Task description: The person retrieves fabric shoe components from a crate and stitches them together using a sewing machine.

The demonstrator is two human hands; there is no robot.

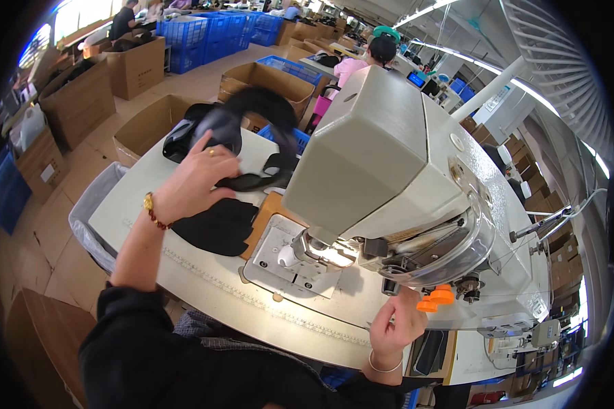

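My left hand is over the far left of the sewing table, thumb and index finger spread apart. Just beyond its fingers, a black curved fabric piece is smeared by motion; I see no clear grip on it. More black pieces lie behind the hand. Below it, a flat black fabric panel rests by the metal needle plate. Under the head of the grey sewing machine, my right hand is closed near the orange knobs; whatever it pinches is too small to make out.
A ruler strip runs along the table's front edge. A lined bin stands at the left side, with a cardboard box behind. Blue crates and other boxes line the floor. A person in pink sits beyond the machine.
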